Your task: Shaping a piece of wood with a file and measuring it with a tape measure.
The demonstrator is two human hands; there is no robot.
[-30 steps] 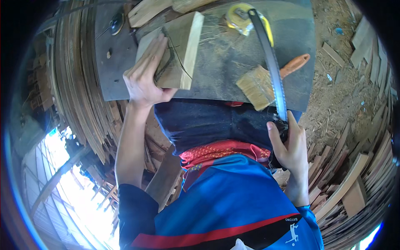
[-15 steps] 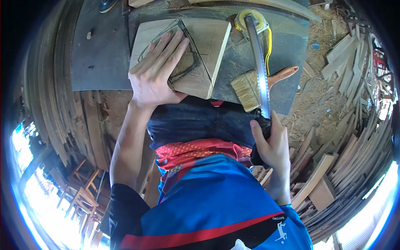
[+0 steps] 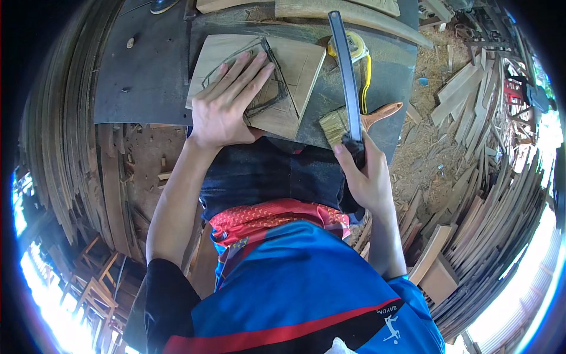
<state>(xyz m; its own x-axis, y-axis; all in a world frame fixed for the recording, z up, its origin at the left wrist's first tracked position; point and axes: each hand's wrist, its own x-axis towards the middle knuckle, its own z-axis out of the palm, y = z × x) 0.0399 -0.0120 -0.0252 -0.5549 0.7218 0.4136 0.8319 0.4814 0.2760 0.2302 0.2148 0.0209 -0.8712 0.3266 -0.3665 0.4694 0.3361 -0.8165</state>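
My left hand (image 3: 223, 115) lies flat, fingers stretched, on a thick wooden board (image 3: 303, 68) at the table's near edge. Dark pencil-like lines outline a shape on the board, partly under my fingers. In my right hand (image 3: 370, 171) is the black handle of a saw (image 3: 346, 74) with a long, narrow metal length. It points away from me, raised over the right part of the table and apart from the board. Behind the saw lie a yellow tape measure (image 3: 357, 46), its yellow tape partly out, and a wide brush (image 3: 384, 114) with a wooden handle; the saw hides part of both.
The dark table (image 3: 147, 71) carries sawdust and small wood bits. Curved wood pieces (image 3: 348, 15) lie along its far side. Long planks (image 3: 65, 118) are stacked at left, and piled timber strips (image 3: 489, 218) at right. Scraps and shavings cover the floor (image 3: 407, 159).
My right hand has moved the saw away from me and slightly left, and its metal length has turned. My left hand stays flat on the board; the whole view has shifted a little.
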